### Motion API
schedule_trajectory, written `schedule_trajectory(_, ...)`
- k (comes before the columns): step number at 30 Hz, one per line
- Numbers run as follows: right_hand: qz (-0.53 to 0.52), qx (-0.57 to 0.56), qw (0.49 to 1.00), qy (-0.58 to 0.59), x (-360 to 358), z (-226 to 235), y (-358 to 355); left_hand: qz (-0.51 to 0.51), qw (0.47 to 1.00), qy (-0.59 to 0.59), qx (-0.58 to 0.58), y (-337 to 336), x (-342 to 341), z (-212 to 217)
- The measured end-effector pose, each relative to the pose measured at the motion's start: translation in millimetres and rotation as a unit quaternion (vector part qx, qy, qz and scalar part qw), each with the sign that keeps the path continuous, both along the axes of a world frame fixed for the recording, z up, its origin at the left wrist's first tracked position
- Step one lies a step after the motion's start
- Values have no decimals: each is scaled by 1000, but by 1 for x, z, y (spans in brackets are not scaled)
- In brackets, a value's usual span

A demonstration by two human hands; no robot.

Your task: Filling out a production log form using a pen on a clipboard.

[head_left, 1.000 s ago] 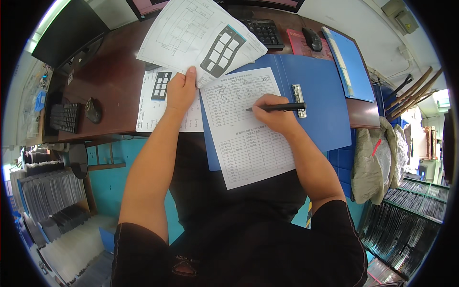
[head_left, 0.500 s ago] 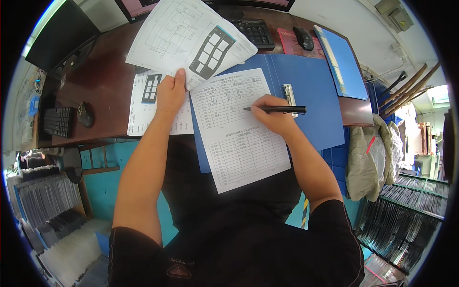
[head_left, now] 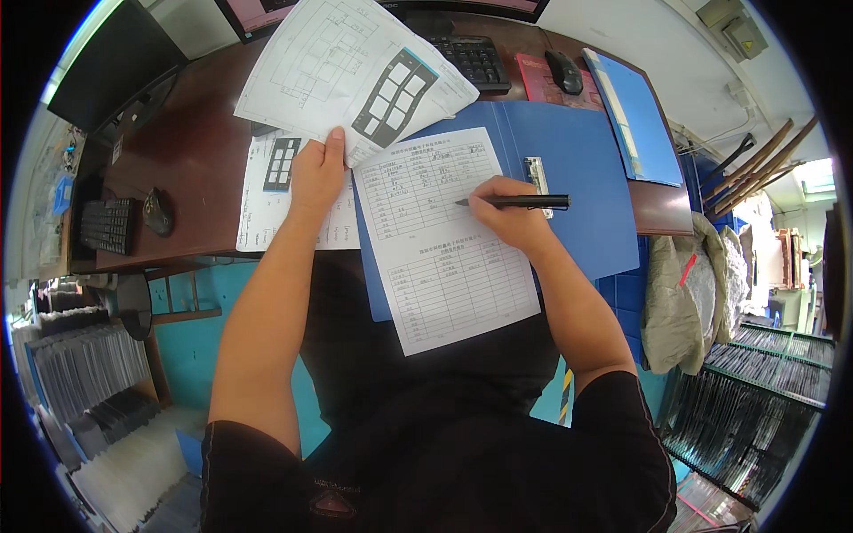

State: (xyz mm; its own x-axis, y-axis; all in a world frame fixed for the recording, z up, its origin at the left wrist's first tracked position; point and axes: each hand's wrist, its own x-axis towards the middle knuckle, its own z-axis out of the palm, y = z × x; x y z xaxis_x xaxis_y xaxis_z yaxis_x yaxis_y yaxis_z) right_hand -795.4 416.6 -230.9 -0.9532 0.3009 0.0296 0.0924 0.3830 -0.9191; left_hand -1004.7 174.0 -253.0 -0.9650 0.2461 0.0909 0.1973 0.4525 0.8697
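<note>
My right hand (head_left: 508,213) grips a black pen (head_left: 531,202), its tip at the middle columns of a printed form (head_left: 466,306). Handwriting fills several rows of the form's upper table; the lower table shows only print. The form lies on an open blue folder (head_left: 586,169) with a metal clip (head_left: 538,182), and its lower end overhangs the folder's edge. My left hand (head_left: 320,173) is closed on the lower corner of lifted drawing sheets (head_left: 333,58), thumb on top. Beneath that hand and wrist lies another printed sheet (head_left: 258,218) with handwritten notes.
Beyond the folder are a keyboard (head_left: 466,62), a mouse (head_left: 563,73) on a red mat and a second blue folder (head_left: 635,115). A monitor (head_left: 115,62), another keyboard (head_left: 108,226) and mouse (head_left: 158,213) stand at left. Racks of thin sheets (head_left: 755,417) flank the desk.
The form has shifted very slightly up, away from me. My right hand and the pen have barely moved, and my left hand holds the drawing sheets in the same place.
</note>
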Motion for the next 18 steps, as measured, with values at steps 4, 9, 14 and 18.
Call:
schedule_trajectory(4, -8, 1, 1000, 14, 0, -1, 0, -7, 1000, 8, 18, 1, 0, 0)
schedule_trajectory(9, -10, 21, 1000, -4, 0, 3, 2, 4, 1000, -5, -5, 0, -1, -1)
schedule_trajectory(14, -8, 16, 1000, 3, 0, 4, 0, -7, 1000, -2, 7, 1, 0, -1)
schedule_trajectory(18, -25, -3, 1000, 12, -1, 3, 1, 6, 1000, -11, -5, 1, 0, 2)
